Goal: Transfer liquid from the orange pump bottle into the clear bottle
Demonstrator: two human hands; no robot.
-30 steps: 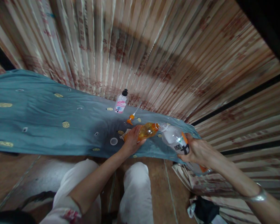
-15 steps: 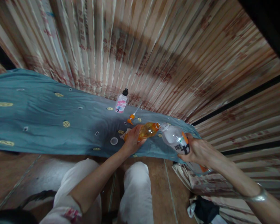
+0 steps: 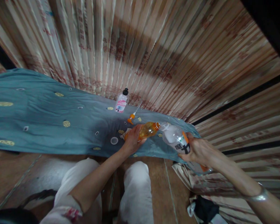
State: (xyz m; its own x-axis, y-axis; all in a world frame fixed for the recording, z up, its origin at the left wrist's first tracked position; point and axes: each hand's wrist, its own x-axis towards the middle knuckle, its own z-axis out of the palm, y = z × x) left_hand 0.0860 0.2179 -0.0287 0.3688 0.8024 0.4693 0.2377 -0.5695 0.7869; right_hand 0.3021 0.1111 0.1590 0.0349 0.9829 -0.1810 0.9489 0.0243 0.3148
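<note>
My left hand (image 3: 132, 139) is wrapped round an orange see-through bottle (image 3: 148, 129), which is tilted with its open mouth toward the right. A larger clear plastic bottle (image 3: 174, 137) with a white, black and orange label lies tilted in my right hand (image 3: 198, 149). The two bottle mouths meet or nearly meet above the teal cloth; I cannot tell if they touch. Just beyond my left hand lies an orange pump head (image 3: 131, 118) with a thin clear tube. A small round whitish cap (image 3: 114, 140) rests left of that hand.
A clear bottle with a pink label and black cap (image 3: 121, 101) stands near the curtain (image 3: 130, 46). The teal patterned cloth (image 3: 44, 124) covers the long surface. Dark bars (image 3: 242, 98) cross at the right. A black bundle (image 3: 205, 209) lies on the tiled floor.
</note>
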